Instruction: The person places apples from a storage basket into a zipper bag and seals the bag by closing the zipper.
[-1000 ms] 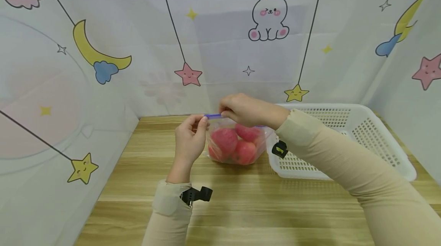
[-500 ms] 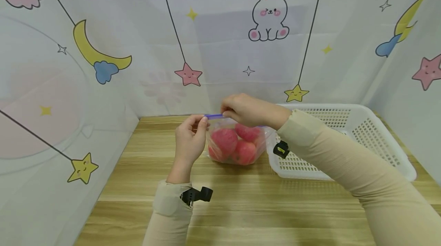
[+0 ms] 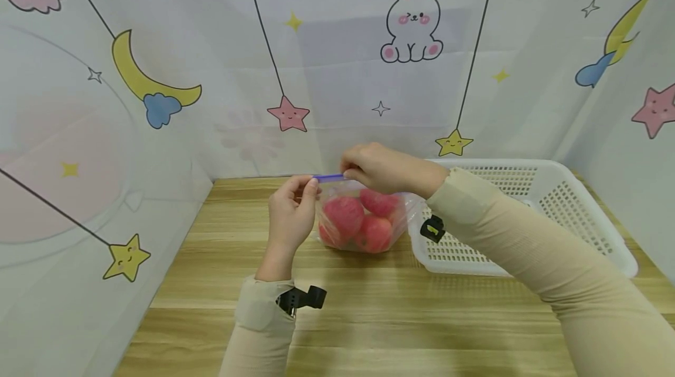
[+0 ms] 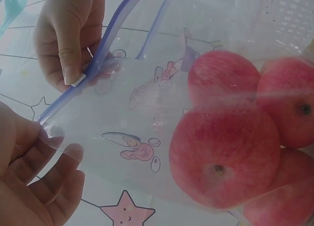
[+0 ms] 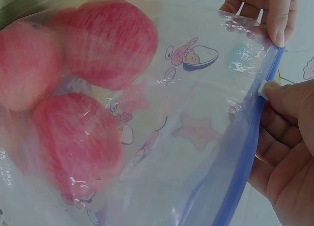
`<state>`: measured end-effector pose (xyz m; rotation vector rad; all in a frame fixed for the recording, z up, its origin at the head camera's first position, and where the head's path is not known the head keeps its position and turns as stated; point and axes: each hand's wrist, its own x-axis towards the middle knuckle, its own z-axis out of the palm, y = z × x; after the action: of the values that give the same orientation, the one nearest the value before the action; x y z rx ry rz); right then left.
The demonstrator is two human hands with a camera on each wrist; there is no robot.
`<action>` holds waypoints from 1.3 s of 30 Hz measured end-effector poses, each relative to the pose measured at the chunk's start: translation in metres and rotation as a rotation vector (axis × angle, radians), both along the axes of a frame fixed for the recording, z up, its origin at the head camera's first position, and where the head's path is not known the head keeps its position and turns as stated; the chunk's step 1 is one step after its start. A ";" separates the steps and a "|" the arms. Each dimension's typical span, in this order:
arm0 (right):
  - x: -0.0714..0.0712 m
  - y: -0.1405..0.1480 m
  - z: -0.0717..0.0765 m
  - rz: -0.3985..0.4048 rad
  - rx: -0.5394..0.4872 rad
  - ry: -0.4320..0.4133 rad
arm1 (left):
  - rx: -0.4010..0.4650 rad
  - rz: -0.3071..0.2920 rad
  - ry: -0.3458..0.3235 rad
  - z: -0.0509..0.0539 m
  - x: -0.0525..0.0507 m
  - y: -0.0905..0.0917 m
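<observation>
A clear zip bag (image 3: 331,189) printed with small cartoon figures sits on the table with several red apples (image 4: 223,152) inside. My left hand (image 3: 290,216) pinches one end of its blue zip strip (image 3: 328,178) between thumb and fingers. Farther along the strip, my right hand (image 3: 387,169) pinches a small white slider (image 5: 263,89), its thumb on top. Between both hands the strip runs closed; beyond the slider its two edges stand apart in the left wrist view. From the head view the right hand hides the slider and part of the bag's mouth.
A white perforated plastic basket (image 3: 459,269) stands right of the bag, partly under the right forearm. The wood-grain table (image 3: 348,318) extends toward me. Printed fabric walls (image 3: 343,78) enclose the back and sides.
My right hand has slid slightly rightward along the zip strip, so a bit more blue strip shows between the hands. The left hand and the apples stay in place.
</observation>
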<state>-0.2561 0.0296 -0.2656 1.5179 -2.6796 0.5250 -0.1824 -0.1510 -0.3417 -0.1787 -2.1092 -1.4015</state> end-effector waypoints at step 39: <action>-0.003 0.010 -0.004 -0.013 0.001 0.026 | -0.002 0.000 0.006 -0.002 0.000 0.000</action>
<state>-0.2593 0.0394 -0.2701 1.4956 -2.6688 0.5001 -0.1821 -0.1511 -0.3433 -0.1831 -2.1053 -1.3973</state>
